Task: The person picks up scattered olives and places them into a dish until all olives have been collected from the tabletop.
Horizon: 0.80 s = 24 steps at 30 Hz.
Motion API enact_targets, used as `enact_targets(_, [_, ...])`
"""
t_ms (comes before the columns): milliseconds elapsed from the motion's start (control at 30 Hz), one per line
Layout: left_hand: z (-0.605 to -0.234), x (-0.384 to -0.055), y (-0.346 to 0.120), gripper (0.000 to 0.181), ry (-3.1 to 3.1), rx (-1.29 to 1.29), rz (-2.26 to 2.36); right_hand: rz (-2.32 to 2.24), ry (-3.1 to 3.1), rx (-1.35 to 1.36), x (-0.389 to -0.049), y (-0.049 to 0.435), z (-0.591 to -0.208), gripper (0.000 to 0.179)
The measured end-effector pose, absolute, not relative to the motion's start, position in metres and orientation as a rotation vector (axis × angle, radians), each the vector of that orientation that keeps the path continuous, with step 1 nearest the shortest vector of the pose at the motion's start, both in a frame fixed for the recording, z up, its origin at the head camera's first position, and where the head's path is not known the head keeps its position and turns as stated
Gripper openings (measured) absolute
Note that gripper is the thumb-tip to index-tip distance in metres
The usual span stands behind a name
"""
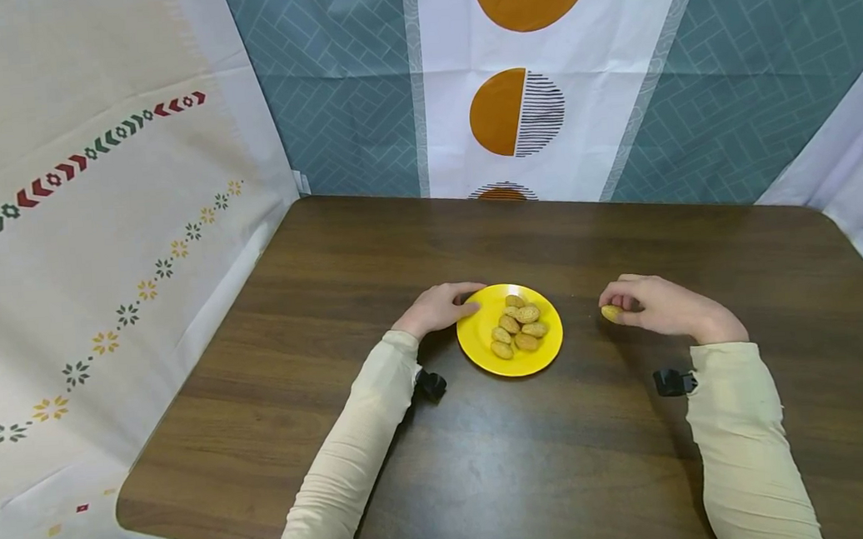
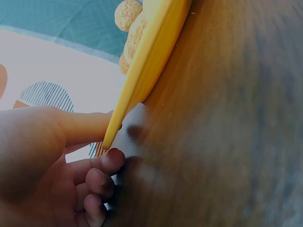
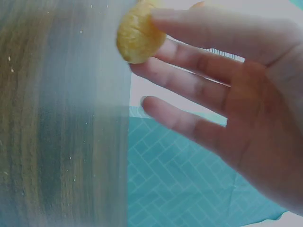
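A yellow plate (image 1: 482, 354) lies on the table, bearing several tan, wrinkled walnuts (image 1: 525, 314) in their shells. At the plate's left edge my left hand (image 1: 437, 307) holds the rim, thumb on the upper side and the other fingers curled near its underside, as the left wrist view (image 2: 85, 165) shows. To the right of the plate, my right hand (image 1: 652, 302) pinches one walnut (image 3: 139, 35) between the thumb and fingertips. The ring or little finger stands off, apart from the nut. In the head view that nut is partly covered by the fingers.
The brown wooden table (image 1: 535, 463) has rounded corners. Patterned cloths hang behind it and on both sides, among them a teal and white curtain (image 1: 343, 83) at the back. A black wrist camera (image 1: 430, 385) sits on the left sleeve, another (image 1: 672, 382) on the right.
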<state>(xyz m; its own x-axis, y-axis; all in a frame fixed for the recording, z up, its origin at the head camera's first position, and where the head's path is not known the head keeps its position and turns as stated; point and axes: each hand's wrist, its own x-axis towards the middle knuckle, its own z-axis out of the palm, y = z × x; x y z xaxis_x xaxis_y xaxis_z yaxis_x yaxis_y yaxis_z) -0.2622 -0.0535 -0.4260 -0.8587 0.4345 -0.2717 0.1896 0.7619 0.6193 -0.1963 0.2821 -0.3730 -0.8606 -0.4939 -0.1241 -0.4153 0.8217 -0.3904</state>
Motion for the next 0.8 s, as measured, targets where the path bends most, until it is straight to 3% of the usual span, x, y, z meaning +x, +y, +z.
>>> enact_targets(800, [-0.427, -0.263, -0.054, 0.046, 2.573, 0.498, 0.812, -0.539, 2.966, -0.621, -0.199, 0.268, -0.372, 0.023])
